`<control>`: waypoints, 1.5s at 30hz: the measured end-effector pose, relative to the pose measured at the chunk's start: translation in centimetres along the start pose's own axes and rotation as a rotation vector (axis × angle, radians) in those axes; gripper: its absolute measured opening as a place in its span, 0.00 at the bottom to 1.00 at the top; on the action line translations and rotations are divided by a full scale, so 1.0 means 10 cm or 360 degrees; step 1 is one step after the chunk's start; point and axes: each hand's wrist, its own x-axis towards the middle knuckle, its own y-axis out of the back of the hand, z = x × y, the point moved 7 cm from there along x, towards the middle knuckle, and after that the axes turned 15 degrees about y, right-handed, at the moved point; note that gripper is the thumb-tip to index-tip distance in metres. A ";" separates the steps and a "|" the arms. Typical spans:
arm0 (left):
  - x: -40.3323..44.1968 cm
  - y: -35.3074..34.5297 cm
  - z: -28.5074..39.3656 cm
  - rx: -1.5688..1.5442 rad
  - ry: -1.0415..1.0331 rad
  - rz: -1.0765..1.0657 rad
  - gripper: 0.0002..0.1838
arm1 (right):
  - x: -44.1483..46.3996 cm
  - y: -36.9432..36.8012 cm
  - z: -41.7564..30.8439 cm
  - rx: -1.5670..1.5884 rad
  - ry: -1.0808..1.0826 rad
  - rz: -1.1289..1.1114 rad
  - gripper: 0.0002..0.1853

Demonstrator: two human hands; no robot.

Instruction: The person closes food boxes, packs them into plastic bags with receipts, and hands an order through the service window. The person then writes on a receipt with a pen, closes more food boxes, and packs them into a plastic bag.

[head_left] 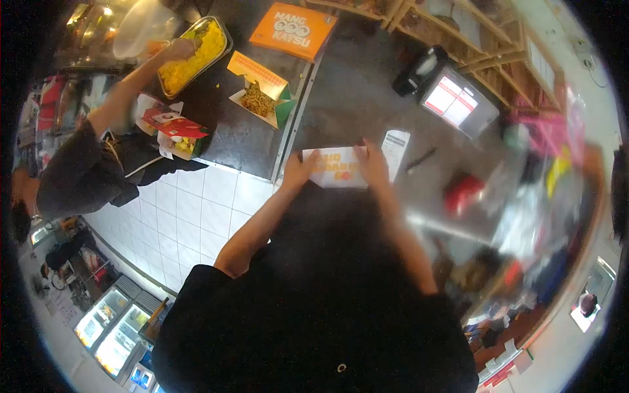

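Between my two hands is a white food carton (335,177) with orange lettering, held close in front of my body. My left hand (299,171) grips its left end, and my right hand (373,164) grips the right end. The fingers behind the carton are partly hidden. A printed receipt (396,149) lies on the counter just right of my right hand, with a dark pen-like stick (420,160) beyond it. To the upper left of my left hand stands an open green and orange box (261,98) with brown noodle-like food inside.
At left, a co-worker's hand (180,50) reaches into a tray of yellow rice (190,69). Near it stands an open red box (173,122). An orange Mang Katsu box (293,29) lies at the back. A lit tablet (458,103) and a red item (464,193) are at right.
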 end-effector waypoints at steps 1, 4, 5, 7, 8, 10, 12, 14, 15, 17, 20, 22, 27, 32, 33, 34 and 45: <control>-0.07 -0.04 0.07 -0.0069 -0.0152 0.0098 0.39 | -0.03 0.03 -0.07 -0.0217 0.0193 0.0088 0.28; -0.13 -0.08 0.05 -0.0096 -0.0021 0.0074 0.39 | 0.01 -0.04 0.01 0.0279 0.0037 0.0026 0.25; -0.18 -0.11 0.15 -0.0372 -0.0114 -0.0108 0.37 | -0.02 0.02 0.01 0.0278 0.0039 0.0039 0.25; -0.42 0.01 0.55 -0.0541 -0.0061 -0.0414 0.35 | -0.09 0.06 -0.03 0.1172 -0.0241 -0.0079 0.23; -0.57 0.14 0.78 -0.0531 -0.0074 -0.0424 0.35 | -0.16 0.26 -0.18 0.1175 -0.0238 -0.0059 0.23; -0.75 0.22 1.17 -0.0457 -0.0281 -0.0680 0.37 | -0.26 0.64 -0.59 0.1137 -0.0026 -0.0228 0.24; -0.50 0.16 1.18 -0.0363 -0.0448 -0.0721 0.38 | -0.24 0.65 -0.49 0.1251 0.0045 -0.0243 0.26; -0.30 0.20 1.09 -0.0763 -0.0258 -0.0459 0.39 | -0.30 0.76 -0.49 0.1057 0.0083 -0.0099 0.27; -0.32 0.20 1.00 -0.0854 -0.0133 -0.0298 0.39 | -0.35 0.78 -0.51 0.1063 0.0084 0.0005 0.25; -0.95 -0.04 1.06 -0.1223 -0.0234 -0.0848 0.32 | -0.49 0.72 -0.70 0.1057 0.0265 0.0114 0.23; -1.16 -0.30 0.87 -0.1246 -0.0103 -0.0803 0.29 | -0.66 0.50 -0.83 0.0838 0.0544 0.0073 0.27; -1.18 -0.27 0.72 -0.0964 0.0131 -0.0565 0.29 | -0.70 0.52 -0.78 0.0729 0.0377 -0.0121 0.29; -1.52 -0.46 0.82 -0.0643 -0.0092 -0.0503 0.22 | -0.70 0.56 -0.57 0.0780 0.0532 0.0089 0.30; -1.48 -0.89 0.54 -0.0815 0.0089 -0.0619 0.24 | -0.83 0.74 -0.34 0.0928 0.0506 0.0345 0.27; -1.45 -1.01 0.44 -0.0911 0.0111 -0.0690 0.25 | -0.87 0.76 -0.26 0.0965 0.0483 0.0404 0.26; -1.52 -1.06 0.45 -0.0903 0.0112 -0.0689 0.25 | -0.92 0.76 -0.14 0.0970 0.0480 0.0409 0.26; -1.77 -0.92 0.61 -0.0580 -0.0076 -0.0438 0.25 | -1.92 2.26 3.07 0.0388 -0.0290 0.1249 0.18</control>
